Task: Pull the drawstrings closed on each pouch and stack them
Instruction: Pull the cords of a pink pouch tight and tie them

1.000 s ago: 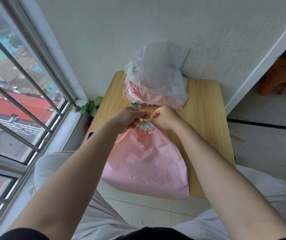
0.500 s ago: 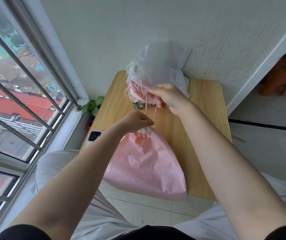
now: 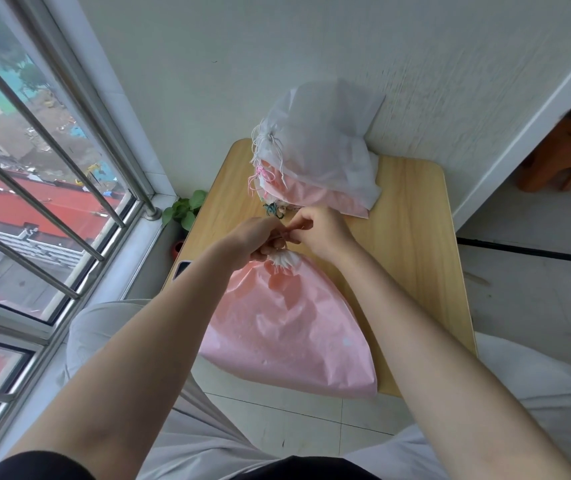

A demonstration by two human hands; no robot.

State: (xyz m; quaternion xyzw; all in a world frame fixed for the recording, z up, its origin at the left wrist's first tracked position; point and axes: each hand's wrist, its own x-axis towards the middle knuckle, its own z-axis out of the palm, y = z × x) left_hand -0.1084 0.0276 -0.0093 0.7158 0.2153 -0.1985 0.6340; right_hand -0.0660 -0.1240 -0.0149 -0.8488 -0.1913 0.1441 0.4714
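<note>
A pink drawstring pouch (image 3: 287,327) lies on the wooden table (image 3: 412,237), its bottom hanging over the near edge. Its neck (image 3: 284,261) is gathered tight into a white ruffle. My left hand (image 3: 256,237) grips the neck and the drawstring just above the ruffle. My right hand (image 3: 318,230) pinches the drawstring right beside it, fingertips of both hands touching. At the back of the table lies a stack of closed pouches (image 3: 315,157), a white one on top of pink ones, strings dangling at its left.
A phone (image 3: 181,269) lies at the table's left edge. A small green plant (image 3: 185,209) stands below by the barred window (image 3: 52,174). The wall is right behind the stack. An orange stool (image 3: 561,157) sits on the floor at far right.
My right hand, which had pulled the drawstring up toward the stack half a second ago, has come back down to the pouch's neck beside my left hand.
</note>
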